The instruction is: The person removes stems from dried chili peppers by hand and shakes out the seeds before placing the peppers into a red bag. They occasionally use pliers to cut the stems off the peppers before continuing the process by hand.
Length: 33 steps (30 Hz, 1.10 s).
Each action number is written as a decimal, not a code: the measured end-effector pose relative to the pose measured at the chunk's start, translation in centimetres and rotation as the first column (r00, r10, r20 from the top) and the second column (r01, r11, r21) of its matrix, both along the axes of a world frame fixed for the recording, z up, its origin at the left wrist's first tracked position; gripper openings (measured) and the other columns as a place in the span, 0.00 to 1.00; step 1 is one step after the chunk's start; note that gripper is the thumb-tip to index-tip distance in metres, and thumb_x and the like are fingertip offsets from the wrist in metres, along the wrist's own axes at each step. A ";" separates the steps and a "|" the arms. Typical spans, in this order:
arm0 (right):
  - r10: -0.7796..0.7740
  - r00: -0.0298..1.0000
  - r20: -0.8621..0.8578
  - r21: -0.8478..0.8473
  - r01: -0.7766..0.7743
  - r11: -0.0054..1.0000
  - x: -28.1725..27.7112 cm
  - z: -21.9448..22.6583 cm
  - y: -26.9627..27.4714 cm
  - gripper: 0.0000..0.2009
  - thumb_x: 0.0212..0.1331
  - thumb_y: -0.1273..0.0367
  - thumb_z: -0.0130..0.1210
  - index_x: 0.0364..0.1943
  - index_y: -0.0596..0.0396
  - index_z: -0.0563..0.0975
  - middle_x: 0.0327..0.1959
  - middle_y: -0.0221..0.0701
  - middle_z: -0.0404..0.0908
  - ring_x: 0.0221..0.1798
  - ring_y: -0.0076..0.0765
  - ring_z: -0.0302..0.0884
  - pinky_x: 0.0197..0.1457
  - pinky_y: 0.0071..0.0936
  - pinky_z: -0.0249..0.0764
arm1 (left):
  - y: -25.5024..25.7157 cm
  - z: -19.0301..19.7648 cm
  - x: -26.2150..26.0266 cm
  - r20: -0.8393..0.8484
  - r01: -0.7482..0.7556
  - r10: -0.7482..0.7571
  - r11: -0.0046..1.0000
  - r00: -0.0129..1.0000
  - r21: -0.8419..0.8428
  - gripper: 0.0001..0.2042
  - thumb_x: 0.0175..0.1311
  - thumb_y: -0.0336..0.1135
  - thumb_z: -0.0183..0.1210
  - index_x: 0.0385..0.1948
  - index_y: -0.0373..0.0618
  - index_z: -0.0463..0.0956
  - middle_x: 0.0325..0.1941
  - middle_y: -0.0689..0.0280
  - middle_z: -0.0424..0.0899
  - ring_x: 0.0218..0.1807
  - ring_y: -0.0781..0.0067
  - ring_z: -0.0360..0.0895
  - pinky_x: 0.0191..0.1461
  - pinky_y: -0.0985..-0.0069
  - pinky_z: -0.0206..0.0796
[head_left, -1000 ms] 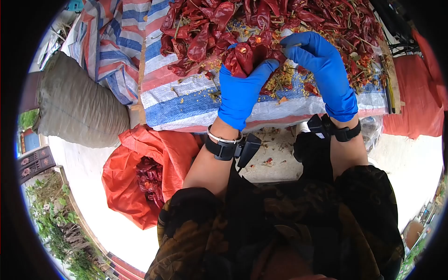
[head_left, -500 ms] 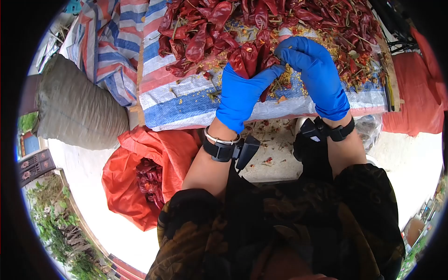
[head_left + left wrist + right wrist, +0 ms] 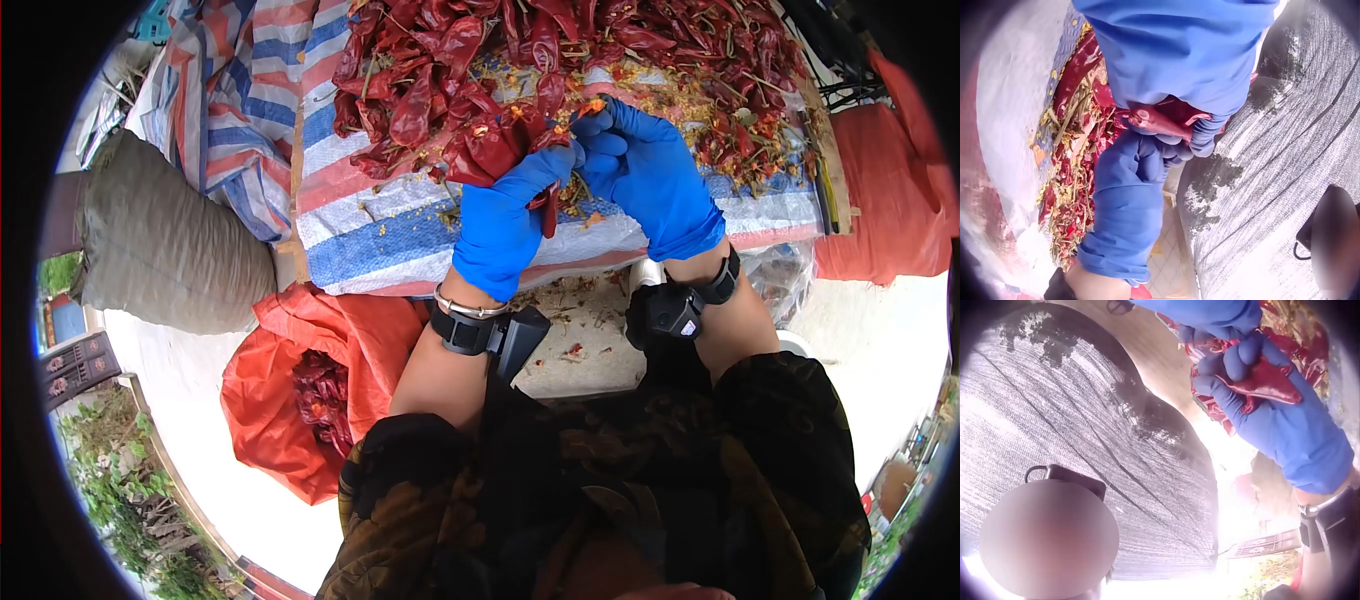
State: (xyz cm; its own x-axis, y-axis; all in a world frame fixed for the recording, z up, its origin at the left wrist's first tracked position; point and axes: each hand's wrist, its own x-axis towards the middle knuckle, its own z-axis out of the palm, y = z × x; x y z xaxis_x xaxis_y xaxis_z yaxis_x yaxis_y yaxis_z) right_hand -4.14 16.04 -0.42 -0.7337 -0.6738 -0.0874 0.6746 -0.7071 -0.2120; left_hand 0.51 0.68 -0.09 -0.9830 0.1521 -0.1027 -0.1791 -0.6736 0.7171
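Note:
My left hand (image 3: pixel 505 220), in a blue glove, grips several dried red chili peppers (image 3: pixel 490 152) over the near part of the striped sheet. One pepper (image 3: pixel 1275 384) lies along its palm in the right wrist view, under curled fingers. Close against it, my blue-gloved right hand (image 3: pixel 655 185) has its fingers curled at the pepper ends by the left thumb. A red pepper (image 3: pixel 1160 120) shows between the two gloves in the left wrist view. An orange-red bit (image 3: pixel 592 105) shows at the right fingertips. The right hand's grip is partly hidden behind the gloves.
A heap of dried red peppers (image 3: pixel 660 35) covers the far side of the striped sheet (image 3: pixel 385 235), with seeds and stems (image 3: pixel 740 150) nearer. An open orange sack (image 3: pixel 265 410) with peppers stands lower left, a grey full sack (image 3: pixel 170 235) beyond it, and a red sack (image 3: pixel 890 190) right.
Both hands have shifted slightly left, and the right hand has dropped and rolled so its curled fingers show. The left hand keeps its bunch of peppers throughout.

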 end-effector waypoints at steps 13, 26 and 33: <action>0.378 0.340 -0.861 -0.015 0.726 -0.687 -3.9 2.6 11.2 0.15 0.47 0.69 0.57 0.42 0.51 0.76 0.38 0.34 0.77 0.42 0.32 0.72 0.46 0.26 0.66 | -2.8 0.0 -1.4 0.106 -0.288 0.276 0.950 0.955 0.123 0.09 0.54 0.31 0.58 0.36 0.39 0.75 0.35 0.66 0.77 0.36 0.76 0.71 0.45 0.76 0.63; 0.822 0.247 -0.514 0.115 0.969 -0.220 -1.1 -1.7 -1.5 0.21 0.51 0.60 0.54 0.51 0.44 0.71 0.53 0.42 0.68 0.57 0.50 0.60 0.59 0.40 0.58 | -3.1 -0.8 -2.1 -0.013 -0.388 0.390 0.910 0.921 -0.148 0.09 0.54 0.31 0.58 0.37 0.41 0.74 0.36 0.66 0.76 0.37 0.75 0.71 0.45 0.77 0.63; 0.662 0.180 -0.728 0.219 0.975 -0.025 -1.6 -1.8 -0.9 0.15 0.55 0.68 0.51 0.47 0.56 0.73 0.48 0.39 0.73 0.53 0.41 0.67 0.58 0.32 0.60 | -2.9 -1.1 -2.2 -0.064 -0.365 0.360 0.922 0.931 -0.130 0.10 0.54 0.30 0.58 0.37 0.40 0.74 0.36 0.66 0.77 0.38 0.76 0.71 0.45 0.78 0.62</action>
